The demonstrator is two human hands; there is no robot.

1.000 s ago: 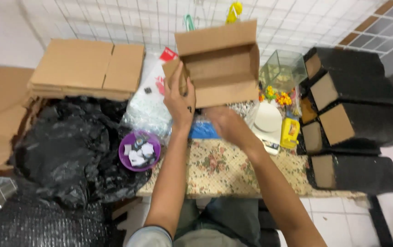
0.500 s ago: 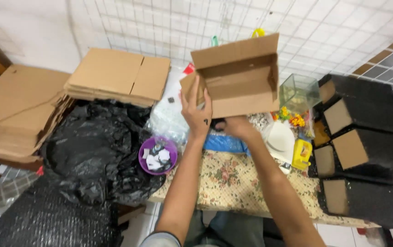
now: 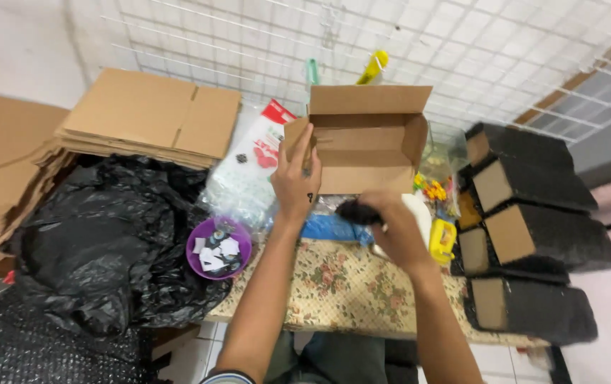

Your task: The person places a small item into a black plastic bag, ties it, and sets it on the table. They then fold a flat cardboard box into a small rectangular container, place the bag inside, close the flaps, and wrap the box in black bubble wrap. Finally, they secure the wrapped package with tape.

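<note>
1. The table (image 3: 334, 284), covered by a floral cloth, carried the work; its near edge ran across the centre of the view.
2. A large black plastic bag (image 3: 106, 242) lay heaped at the left, with black bubble wrap (image 3: 28, 348) in the near-left corner.
3. Stacks of flattened cardboard (image 3: 149, 117) lay at the far left, not made up into boxes.
4. A row of black-wrapped packages (image 3: 533, 220) stood at the right, their brown ends facing left; these appeared to be finished parcels.
5. The open cardboard box (image 3: 366, 139) was raised at the far centre, already formed, its flaps out and its opening turned toward the person. The interior looked empty as far as could be seen.
6. A clear bag of small items (image 3: 245, 178) lay just left of the box.
7. The left hand (image 3: 295, 181) gripped the left side flap of the box, fingers closed over its edge.
8. The right hand (image 3: 391, 227) was curled around a small dark object (image 3: 359, 212), held just below the box and apart from it. What the object was could not be told.
9. A purple bowl (image 3: 219, 247) of small pieces sat near the left forearm.
10. Judgement: the box was erected, but filling and closing were not yet done.
</note>
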